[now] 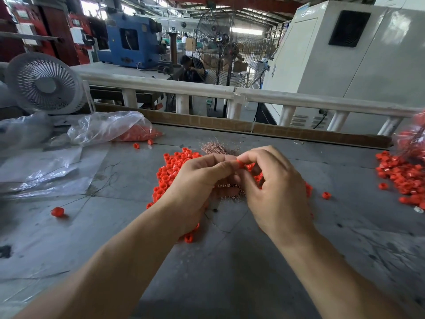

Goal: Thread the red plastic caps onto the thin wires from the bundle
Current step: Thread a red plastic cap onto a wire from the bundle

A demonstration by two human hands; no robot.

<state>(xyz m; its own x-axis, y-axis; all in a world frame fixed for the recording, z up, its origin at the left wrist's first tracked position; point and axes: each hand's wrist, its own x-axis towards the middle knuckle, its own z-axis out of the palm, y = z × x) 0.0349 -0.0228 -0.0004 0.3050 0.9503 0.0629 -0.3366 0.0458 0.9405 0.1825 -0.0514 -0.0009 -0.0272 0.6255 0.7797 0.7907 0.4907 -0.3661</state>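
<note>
I see a small white fan (pixel 44 82) at the far left of the grey surface (pixel 230 272); crumpled clear plastic bags (pixel 108 127) beside it; a white railing (pixel 230 93) behind.

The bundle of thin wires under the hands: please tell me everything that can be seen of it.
The bundle of thin wires looks like fine copper-coloured strands. It lies on the grey table amid the pile of red caps. Its far end fans out like a brush beyond the fingers. The left hand and right hand cover its middle; short strands show again between them, lower down. Which hand grips it cannot be told.
</note>
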